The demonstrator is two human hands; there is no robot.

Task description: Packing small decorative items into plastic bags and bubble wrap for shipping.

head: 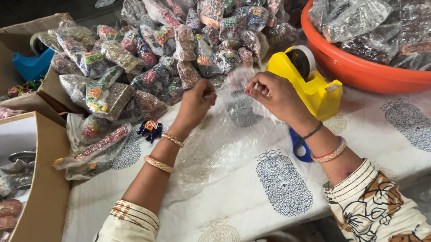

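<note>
My left hand [196, 103] and my right hand [272, 95] are raised over the table, and both pinch a small bundle of clear bubble wrap [237, 81] between them. What the wrap encloses is hidden. More clear wrap [221, 145] lies spread on the white printed cloth [258, 201] under my forearms. A yellow tape dispenser [311, 85] stands just right of my right hand. A small blue ornament [151, 129] rests on the cloth left of my left wrist.
A heap of small wrapped packets [164, 55] covers the far side of the table. An orange tub [363, 71] of packets sits at the back right. Cardboard boxes [44, 191] stand at the left. Blue scissors [300, 149] lie under my right wrist.
</note>
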